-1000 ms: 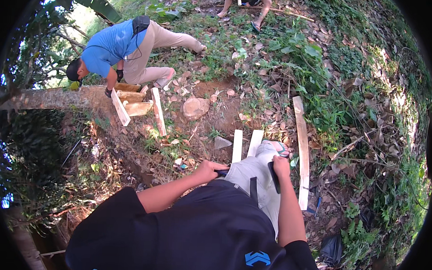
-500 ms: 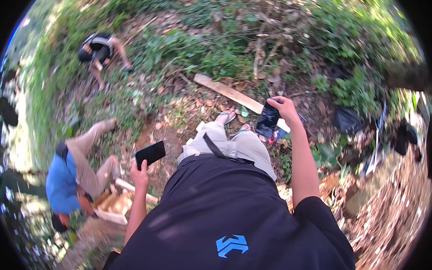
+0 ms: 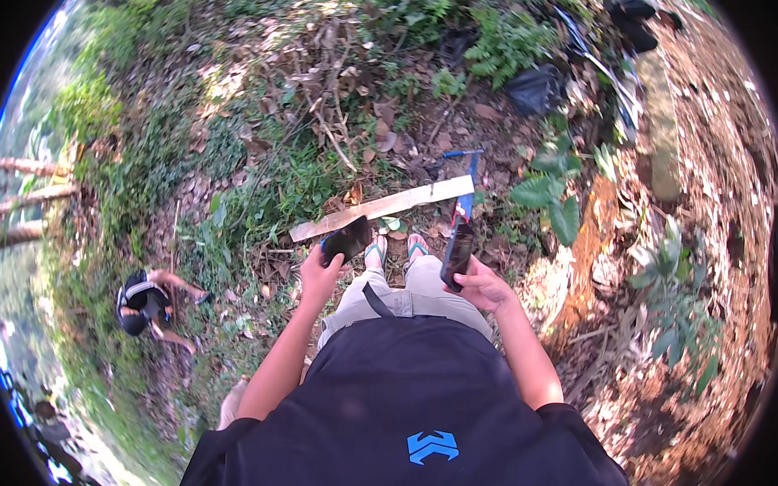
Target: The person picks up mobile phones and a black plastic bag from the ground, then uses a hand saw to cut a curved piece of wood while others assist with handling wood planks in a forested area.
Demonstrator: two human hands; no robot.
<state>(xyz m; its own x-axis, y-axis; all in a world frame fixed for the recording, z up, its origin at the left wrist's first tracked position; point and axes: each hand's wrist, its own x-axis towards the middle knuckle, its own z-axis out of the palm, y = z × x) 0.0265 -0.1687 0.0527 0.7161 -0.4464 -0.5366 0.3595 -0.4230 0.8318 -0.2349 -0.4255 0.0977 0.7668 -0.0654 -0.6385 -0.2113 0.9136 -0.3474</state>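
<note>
Two dark phones are held in front of the wearer's waist, well off the ground. The left phone [image 3: 346, 240] slants, its far end pointing away and to the right; the right phone [image 3: 458, 256] stands closer to upright in the view. The left hand [image 3: 319, 275] closes its fingers on the near left corner of its phone; the right hand [image 3: 483, 287] pinches the near end of the other, thumb and fingers bent around it. The hands are apart, one to each side of the body's midline. Both elbows are bent, and the bare forearms emerge from short black sleeves [image 3: 584, 434] and converge forward. Below lie the pale trousers [image 3: 414, 305] and the feet in sandals [image 3: 376, 250]. Just beyond the feet, a pale plank [image 3: 408, 197] lies aslant on leaf-strewn ground, near a blue tool [image 3: 463, 152]. Farther out are a black bag [image 3: 536, 90] and, at left, a stooping co-worker [image 3: 147, 303].
</note>
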